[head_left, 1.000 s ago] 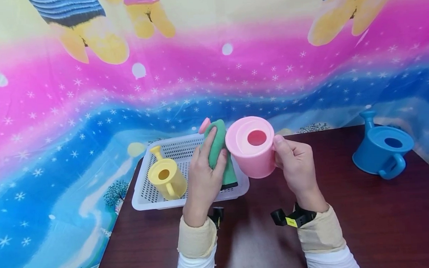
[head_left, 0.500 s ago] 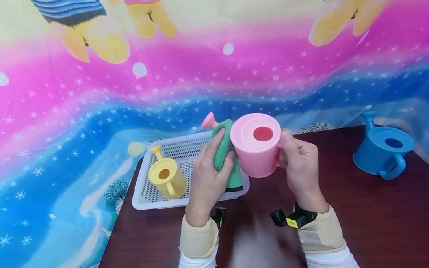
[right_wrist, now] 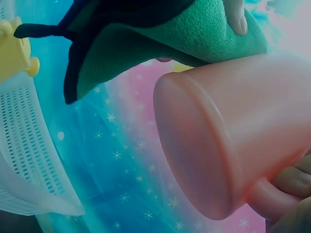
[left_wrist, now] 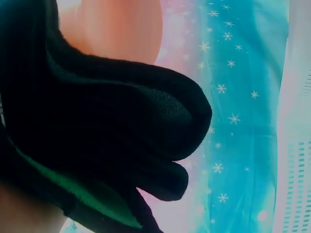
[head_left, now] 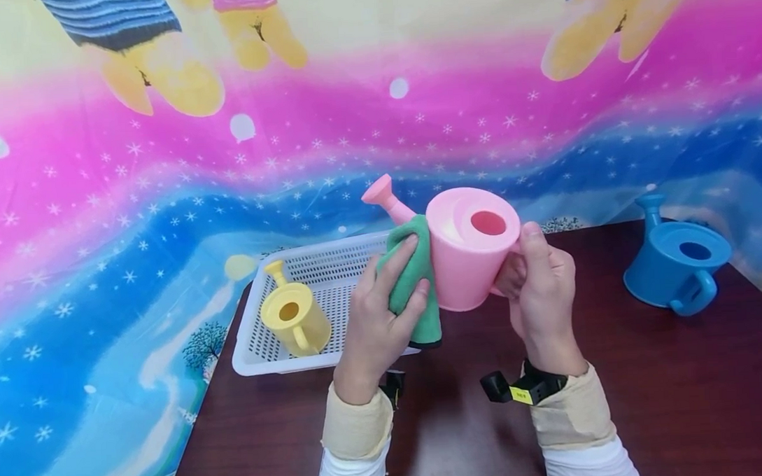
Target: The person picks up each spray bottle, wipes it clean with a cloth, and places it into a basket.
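Note:
My right hand (head_left: 543, 295) grips the handle of a pink watering can (head_left: 467, 270), which is lifted above the table with its spout to the left. In the right wrist view the can's base (right_wrist: 194, 150) faces the camera. A folded green cloth (head_left: 414, 286) with a dark edge is held in my left hand (head_left: 380, 315), between fingers and thumb. It lies against the left side of the can, just below the spout. The left wrist view is mostly filled by the cloth's dark folds (left_wrist: 121, 107), with part of the pink can (left_wrist: 116, 29) behind.
A white perforated basket (head_left: 246, 355) stands on the dark wooden table (head_left: 450, 418), left of the hands. Inside it sits a yellow watering can (head_left: 302, 321). At the right is a blue watering can (head_left: 674, 263). A printed backdrop (head_left: 326, 121) hangs behind the table.
The pink watering can has risen and shifted right, with both hands moving along with it. More of its spout now shows above the cloth. The yellow and blue cans stay put.

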`<state>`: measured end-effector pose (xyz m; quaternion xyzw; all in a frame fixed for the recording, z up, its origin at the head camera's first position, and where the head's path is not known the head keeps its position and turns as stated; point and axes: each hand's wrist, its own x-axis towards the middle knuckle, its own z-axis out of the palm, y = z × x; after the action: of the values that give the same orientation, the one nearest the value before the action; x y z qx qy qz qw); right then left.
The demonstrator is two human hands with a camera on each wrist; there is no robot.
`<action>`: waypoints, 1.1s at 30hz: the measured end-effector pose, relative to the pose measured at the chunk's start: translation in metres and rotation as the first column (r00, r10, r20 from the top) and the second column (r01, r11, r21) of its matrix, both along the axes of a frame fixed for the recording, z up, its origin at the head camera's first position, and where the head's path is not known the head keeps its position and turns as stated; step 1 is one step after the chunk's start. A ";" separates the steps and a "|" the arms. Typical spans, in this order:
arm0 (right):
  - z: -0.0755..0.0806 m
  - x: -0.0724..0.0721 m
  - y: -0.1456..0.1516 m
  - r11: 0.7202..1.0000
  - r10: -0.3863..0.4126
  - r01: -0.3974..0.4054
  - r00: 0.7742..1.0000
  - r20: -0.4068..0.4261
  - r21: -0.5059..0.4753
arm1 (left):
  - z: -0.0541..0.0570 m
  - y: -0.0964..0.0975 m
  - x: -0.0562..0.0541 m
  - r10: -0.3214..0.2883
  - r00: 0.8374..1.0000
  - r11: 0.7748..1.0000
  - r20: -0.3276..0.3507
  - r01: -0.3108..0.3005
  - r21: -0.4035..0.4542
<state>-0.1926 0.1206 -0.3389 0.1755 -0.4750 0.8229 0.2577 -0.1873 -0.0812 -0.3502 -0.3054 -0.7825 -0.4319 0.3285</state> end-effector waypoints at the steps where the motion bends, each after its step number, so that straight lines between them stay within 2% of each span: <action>1: 0.000 0.000 0.001 1.000 0.000 0.000 1.000 0.001 -0.006 | 0.000 0.000 0.000 -0.004 1.000 1.000 -0.009 0.003 -0.007; 9: 0.000 -0.001 0.002 0.996 -0.042 0.042 0.999 0.006 -0.077 | -0.001 0.004 -0.001 -0.056 0.997 0.996 -0.044 0.053 -0.078; 16: 0.001 -0.003 0.003 0.986 -0.099 0.096 0.995 -0.017 -0.137 | -0.002 0.007 0.001 -0.099 0.995 0.980 -0.005 0.096 -0.174; 22: 0.001 -0.005 0.003 0.975 -0.141 0.135 0.990 -0.023 -0.175 | -0.002 0.010 0.001 -0.112 0.993 0.970 0.045 0.119 -0.212; 26: 0.002 -0.005 0.003 0.968 -0.164 0.153 0.986 -0.040 -0.199 | -0.003 0.009 0.001 -0.109 0.990 0.962 0.091 0.128 -0.241; 33: 0.006 -0.001 0.006 0.941 -0.195 0.176 0.980 -0.041 -0.289 | -0.004 0.004 0.000 -0.023 0.991 0.957 0.135 0.061 -0.283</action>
<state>-0.1932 0.1262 -0.3332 0.1195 -0.3571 0.8481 0.3728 -0.1874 -0.0768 -0.3544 -0.3375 -0.8498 -0.3400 0.2200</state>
